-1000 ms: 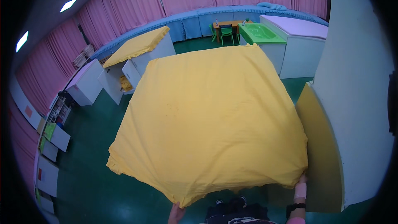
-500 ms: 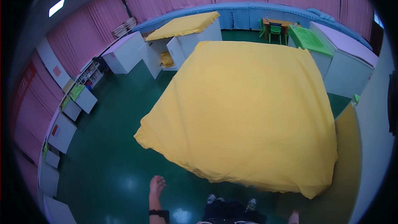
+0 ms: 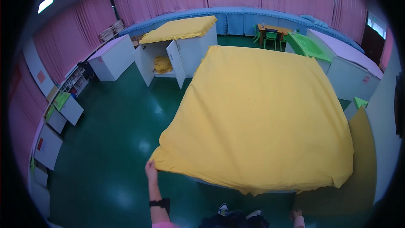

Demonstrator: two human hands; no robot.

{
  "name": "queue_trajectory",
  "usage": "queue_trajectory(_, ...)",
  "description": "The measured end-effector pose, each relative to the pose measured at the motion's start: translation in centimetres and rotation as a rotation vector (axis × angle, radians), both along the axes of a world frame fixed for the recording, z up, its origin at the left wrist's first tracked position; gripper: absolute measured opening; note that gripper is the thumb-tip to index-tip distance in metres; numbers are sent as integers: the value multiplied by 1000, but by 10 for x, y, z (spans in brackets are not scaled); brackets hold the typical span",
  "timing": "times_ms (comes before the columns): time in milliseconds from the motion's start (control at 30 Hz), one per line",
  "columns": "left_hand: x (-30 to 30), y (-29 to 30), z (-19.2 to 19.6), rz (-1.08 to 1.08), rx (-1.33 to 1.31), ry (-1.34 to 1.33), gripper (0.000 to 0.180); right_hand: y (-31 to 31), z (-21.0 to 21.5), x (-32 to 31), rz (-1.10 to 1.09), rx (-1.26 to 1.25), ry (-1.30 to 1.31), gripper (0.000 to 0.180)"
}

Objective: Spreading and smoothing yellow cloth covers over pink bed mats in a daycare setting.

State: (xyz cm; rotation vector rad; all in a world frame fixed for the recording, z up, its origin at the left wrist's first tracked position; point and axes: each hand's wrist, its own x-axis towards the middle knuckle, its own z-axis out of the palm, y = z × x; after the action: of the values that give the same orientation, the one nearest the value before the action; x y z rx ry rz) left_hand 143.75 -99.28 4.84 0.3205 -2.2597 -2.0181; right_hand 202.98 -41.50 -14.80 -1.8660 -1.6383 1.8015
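Observation:
A large yellow cloth (image 3: 257, 114) covers a wide flat-topped piece of furniture in front of me, its edges hanging down with folds. My left hand (image 3: 151, 170), with a black band on the forearm, pinches the cloth's near left corner and pulls it taut, out past the furniture. Low on the right, my right hand (image 3: 296, 214) hangs below the cloth's near edge, apart from it. That hand is small and its fingers are not clear.
A white cabinet (image 3: 197, 52) with open doors stands beyond, topped by yellow cloth, with more bundled yellow cloth (image 3: 163, 64) inside. Low white units (image 3: 49, 143) line the left. A tan panel (image 3: 363, 164) and wall flank the right. Green chairs (image 3: 271, 36) surround a small table behind.
My left hand, free before, has risen and taken hold of the cloth's near left corner. Diagonal folds now cross the cloth. The view has shifted, showing more of my right hand.

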Motion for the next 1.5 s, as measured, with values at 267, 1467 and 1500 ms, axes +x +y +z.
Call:
queue_trajectory(267,86,-108,4,69,167,-68,19,-66,55,-36,217,-55,-288,16)
queue_trajectory(1467,338,-250,-113,-110,64,-780,29,-282,27,-320,1150,245,-130,20)
queue_trajectory(1500,338,-267,-121,-106,124,-790,32,-304,37,-340,1130,99,-84,19)
